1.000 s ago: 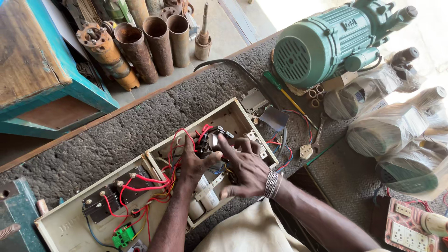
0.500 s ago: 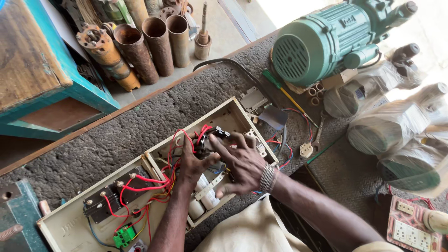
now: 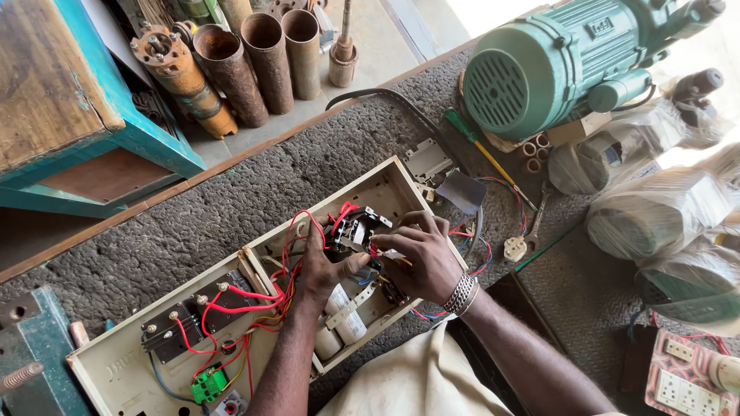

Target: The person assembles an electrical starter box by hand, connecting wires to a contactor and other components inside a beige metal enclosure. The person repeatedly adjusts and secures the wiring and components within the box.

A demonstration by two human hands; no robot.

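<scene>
Both hands inside the cream control box on the rough bench. Left hand w/ fingers curled round the black contactor in the right compartment, red wires all over. Right hand pinching a wire end next to it. Further back: green motor, rusty pipes.

- We see a rough grey mat over the work table.
- A thin wooden edge runs along the mat's far side.
- Past it lies a pale concrete floor.
- A blue-green wooden bench stands at the left.
- Rusty pipes lie on the floor beside it.
- Bright sunlight falls at the top right.
</scene>
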